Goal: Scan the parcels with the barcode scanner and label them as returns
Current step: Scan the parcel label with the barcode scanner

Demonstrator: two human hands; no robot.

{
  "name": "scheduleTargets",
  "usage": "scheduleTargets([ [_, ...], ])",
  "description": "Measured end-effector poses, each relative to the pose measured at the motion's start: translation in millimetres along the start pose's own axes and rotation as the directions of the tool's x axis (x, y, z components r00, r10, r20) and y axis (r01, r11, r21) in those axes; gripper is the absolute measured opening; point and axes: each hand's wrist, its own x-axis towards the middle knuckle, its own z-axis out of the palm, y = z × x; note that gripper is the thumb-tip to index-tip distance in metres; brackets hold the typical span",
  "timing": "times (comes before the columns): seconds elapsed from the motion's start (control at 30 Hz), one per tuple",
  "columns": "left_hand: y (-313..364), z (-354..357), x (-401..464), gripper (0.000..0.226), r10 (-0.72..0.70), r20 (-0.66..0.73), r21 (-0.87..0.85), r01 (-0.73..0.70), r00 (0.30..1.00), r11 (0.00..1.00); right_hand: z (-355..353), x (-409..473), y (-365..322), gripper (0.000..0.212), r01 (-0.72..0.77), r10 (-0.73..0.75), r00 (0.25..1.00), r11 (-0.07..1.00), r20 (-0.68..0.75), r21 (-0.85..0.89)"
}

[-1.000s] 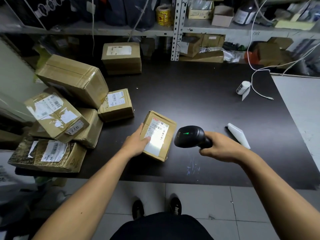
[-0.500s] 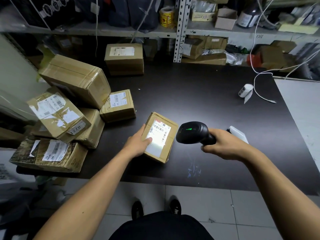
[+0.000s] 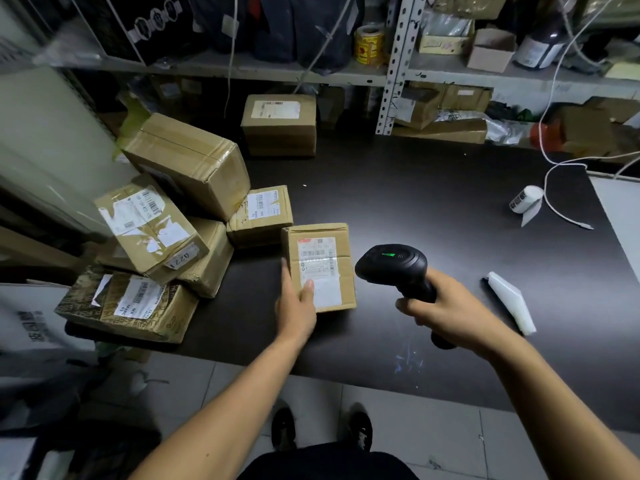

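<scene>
A small cardboard parcel (image 3: 320,261) with a white shipping label on top lies on the dark table (image 3: 433,209). My left hand (image 3: 296,304) holds its near left corner, thumb on the label and fingers along the left side. My right hand (image 3: 446,308) grips the handle of a black barcode scanner (image 3: 391,266), which shows a green light and points at the parcel from the right. A roll of white labels (image 3: 524,199) lies at the far right of the table.
Several taped parcels (image 3: 162,230) are piled at the table's left end, and one more box (image 3: 278,124) stands at the back. A white plastic piece (image 3: 510,304) lies right of the scanner. A white cable (image 3: 554,188) trails by the label roll. Shelves with boxes rise behind.
My left hand has turned the parcel square and slid it left toward the pile. The bright scan light on its label has gone. The scanner stays in my right hand.
</scene>
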Motion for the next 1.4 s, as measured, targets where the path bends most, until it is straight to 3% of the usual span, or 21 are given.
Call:
scheduleTargets([
  [0.1, -2.9, 10.4, -2.2, 0.066, -0.016, -0.126, -0.075, 0.007, 0.992, 0.997, 10.0, -0.8, -6.5, 0.022, -0.012, 0.013, 1.000, 0.997, -0.010, 0.081],
  [0.23, -8.9, 19.4, -2.0, 0.068, -0.032, -0.183, -0.144, 0.006, 0.983, 0.990, 17.3, -2.8, -12.0, 0.014, -0.040, 0.042, 0.999, 0.990, -0.011, 0.136],
  [0.57, -8.8, 21.7, 0.6, 0.067, -0.061, -0.169, -0.180, 0.030, 0.984, 0.983, 16.9, -7.6, -17.7, 0.011, -0.079, 0.076, 0.997, 0.988, 0.027, 0.134],
  [1.03, -5.8, 17.2, 3.4, 0.067, -0.065, -0.154, -0.161, 0.040, 0.986, 0.986, 15.0, -4.2, -15.0, 0.010, -0.078, 0.083, 0.996, 0.987, -0.029, 0.143],
  [1.17, -2.4, 5.3, 5.9, 0.066, -0.047, -0.074, -0.103, 0.040, 0.996, 0.994, 25.7, 8.0, 11.4, 0.016, -0.145, 0.164, 0.976, 0.980, -0.144, 0.134],
  [1.4, -2.4, -17.5, 13.6, 0.065, -0.072, 0.241, 0.095, 0.050, 0.968, 0.994, 61.8, 26.2, 80.4, 0.035, -0.385, 0.430, 0.869, 0.898, -0.245, 0.214],
])
